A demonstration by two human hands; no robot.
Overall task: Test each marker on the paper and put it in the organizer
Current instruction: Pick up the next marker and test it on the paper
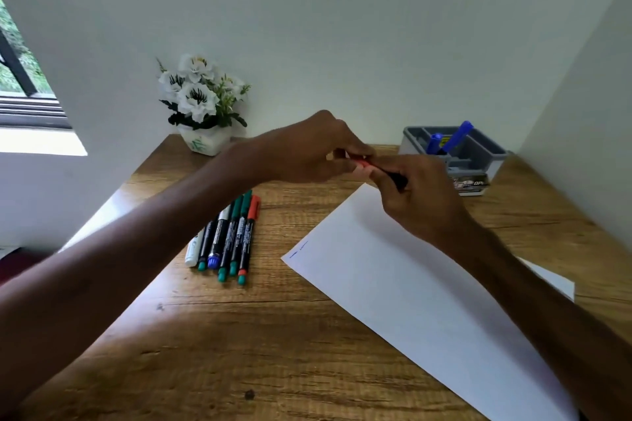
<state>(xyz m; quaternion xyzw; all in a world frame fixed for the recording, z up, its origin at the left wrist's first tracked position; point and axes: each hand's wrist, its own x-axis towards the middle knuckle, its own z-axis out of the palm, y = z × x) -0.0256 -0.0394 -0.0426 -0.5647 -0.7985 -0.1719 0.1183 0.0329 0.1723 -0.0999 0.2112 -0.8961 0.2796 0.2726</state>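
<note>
Both my hands meet above the far edge of the white paper (413,287). My left hand (314,150) pinches the red cap end of a red marker (366,165), and my right hand (420,195) grips its black barrel. Whether the cap is on or off is hidden by my fingers. Several markers (227,236) with green, blue, white and red caps lie in a row on the wooden table (239,335) left of the paper. A grey organizer (478,150) stands at the back right with two blue markers (451,138) in it. Short blue strokes (298,249) mark the paper's left corner.
A white pot of white flowers (201,102) stands at the table's back left against the wall. White walls close in the back and the right side. A window (20,79) is at the far left.
</note>
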